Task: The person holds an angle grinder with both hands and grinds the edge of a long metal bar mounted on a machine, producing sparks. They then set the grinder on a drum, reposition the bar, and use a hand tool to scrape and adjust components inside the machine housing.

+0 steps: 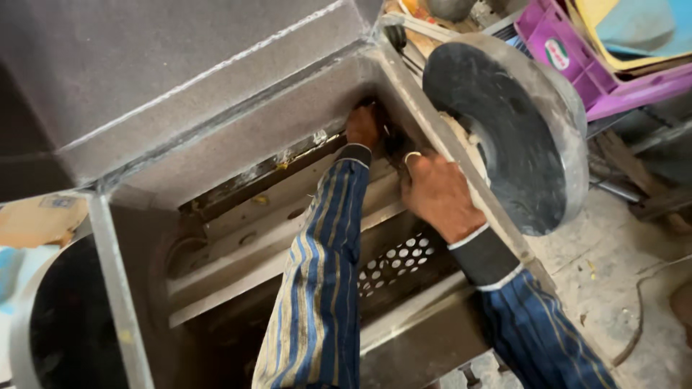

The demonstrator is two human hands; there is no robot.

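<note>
Both hands reach into the open grey metal machine housing, up into its far upper corner under the sloped hopper wall. The left hand, in a blue-and-tan striped sleeve with a dark cuff, presses into the dark corner; its fingers curl inward against something hidden in shadow, and whether they grip anything cannot be told. The right hand sits just beside it, against the slanted frame edge, a ring on one finger; its fingers bend into the same corner, their tips out of sight, so their hold cannot be told either. Below the arms a perforated metal screen lies inside the housing, beside pale flat bars with bolt holes. Outside the frame, right of the right hand, a large dark round flywheel stands close to the wrist. A purple plastic crate rests behind it, and the dusty concrete floor shows at lower right.
</note>
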